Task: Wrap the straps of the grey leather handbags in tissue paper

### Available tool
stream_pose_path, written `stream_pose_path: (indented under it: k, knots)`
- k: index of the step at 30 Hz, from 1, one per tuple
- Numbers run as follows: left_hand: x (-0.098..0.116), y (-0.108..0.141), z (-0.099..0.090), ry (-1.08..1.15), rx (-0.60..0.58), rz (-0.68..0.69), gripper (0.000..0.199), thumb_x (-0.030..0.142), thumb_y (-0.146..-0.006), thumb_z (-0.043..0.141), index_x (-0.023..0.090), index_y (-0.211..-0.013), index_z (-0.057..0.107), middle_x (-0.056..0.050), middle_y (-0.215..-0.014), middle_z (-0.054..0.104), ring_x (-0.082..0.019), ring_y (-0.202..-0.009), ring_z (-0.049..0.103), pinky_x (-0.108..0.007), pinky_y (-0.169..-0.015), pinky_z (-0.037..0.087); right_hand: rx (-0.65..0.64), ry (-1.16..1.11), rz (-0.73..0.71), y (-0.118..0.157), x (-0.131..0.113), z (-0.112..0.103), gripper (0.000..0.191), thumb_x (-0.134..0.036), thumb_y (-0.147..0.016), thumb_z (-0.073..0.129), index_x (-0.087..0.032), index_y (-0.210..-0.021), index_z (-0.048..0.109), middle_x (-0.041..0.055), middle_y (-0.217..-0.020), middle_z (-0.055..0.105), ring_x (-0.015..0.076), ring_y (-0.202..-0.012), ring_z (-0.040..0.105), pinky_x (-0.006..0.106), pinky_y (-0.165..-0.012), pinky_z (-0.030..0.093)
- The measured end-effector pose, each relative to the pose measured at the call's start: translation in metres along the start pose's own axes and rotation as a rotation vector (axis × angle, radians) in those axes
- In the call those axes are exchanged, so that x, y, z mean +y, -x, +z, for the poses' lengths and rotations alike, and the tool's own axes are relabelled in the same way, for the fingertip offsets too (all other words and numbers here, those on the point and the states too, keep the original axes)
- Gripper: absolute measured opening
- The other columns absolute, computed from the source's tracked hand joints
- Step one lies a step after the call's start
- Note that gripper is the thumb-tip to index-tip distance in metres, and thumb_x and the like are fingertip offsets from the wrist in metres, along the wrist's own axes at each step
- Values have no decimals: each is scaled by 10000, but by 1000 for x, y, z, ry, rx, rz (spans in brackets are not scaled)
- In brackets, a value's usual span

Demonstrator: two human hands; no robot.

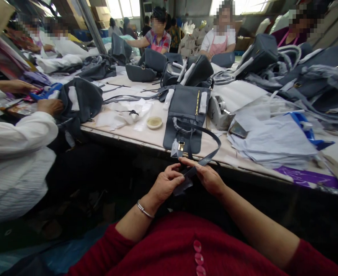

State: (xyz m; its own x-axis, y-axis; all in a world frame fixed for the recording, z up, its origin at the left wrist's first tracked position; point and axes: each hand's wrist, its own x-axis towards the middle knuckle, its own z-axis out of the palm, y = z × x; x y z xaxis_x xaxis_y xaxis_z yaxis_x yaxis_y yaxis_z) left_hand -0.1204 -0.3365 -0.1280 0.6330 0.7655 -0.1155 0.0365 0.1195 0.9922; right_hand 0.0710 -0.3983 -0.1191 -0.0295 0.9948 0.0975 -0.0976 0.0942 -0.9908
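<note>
A dark grey bag (pixel 186 102) lies on the work table with its flap toward me, a gold zip on its right part and a gold buckle (pixel 181 146) near the table edge. From it a dark strap (pixel 214 148) loops out to the right and down to my hands. My left hand (pixel 169 181) pinches the strap just past the table edge. My right hand (pixel 207 175) is closed on the same strap, close beside the left, its fingers pointing left. A scrap of clear plastic (pixel 183 186) hangs under the strap between them.
On the table (pixel 123 140) are a round yellowish dish (pixel 154 122), a grey tape dispenser (pixel 221 113), a phone (pixel 238 129) and white sheets (pixel 275 142). More bags (pixel 141 73) stand behind. At left, a person's hands (pixel 49 106) hold another bag; other people work across the table.
</note>
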Motion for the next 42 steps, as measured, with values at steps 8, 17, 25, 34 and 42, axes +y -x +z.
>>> stream_pose_path:
  k: [8, 17, 25, 34, 42]
  knots:
    - [5, 3, -5, 3, -153, -49, 232, 359, -780, 722, 135, -820, 770, -77, -870, 718, -197, -828, 635, -296, -791, 482, -65, 69, 9, -3, -1, -6, 383, -392, -951, 447, -260, -1205, 702, 33, -1446, 548, 302, -1388, 415, 519, -1188, 233]
    - [5, 6, 0, -215, -263, -7, 200, 257, -792, 647, 130, -638, 621, 5, -655, 564, -118, -644, 493, -236, -623, 401, -281, 432, 22, 2, 6, 4, 482, -463, -1002, 368, -198, -1316, 620, 115, -1388, 587, 282, -1322, 487, 508, -1157, 301]
    - [5, 2, 1, -152, -367, -48, 282, 369, -838, 628, 115, -729, 683, -22, -718, 604, -132, -664, 513, -241, -625, 399, -305, 397, 173, 17, 6, 6, 576, -534, -959, 452, -219, -1441, 482, 127, -1481, 489, 304, -1376, 423, 527, -1165, 258]
    - [11, 8, -3, -308, -474, 87, 151, 235, -817, 631, 151, -693, 652, -40, -892, 653, -174, -846, 585, -265, -768, 443, -178, 19, 216, 39, 13, 5, 684, -584, -827, 642, -263, -1418, 514, 95, -1549, 402, 335, -1447, 300, 522, -1176, 190]
    - [13, 25, -19, -505, -344, 158, 127, 143, -856, 544, 159, -767, 634, -39, -892, 582, -149, -820, 559, -253, -749, 436, -87, -385, 467, 58, 10, -13, 487, -490, -819, 686, -163, -1178, 686, 162, -1130, 720, 266, -985, 699, 349, -790, 514]
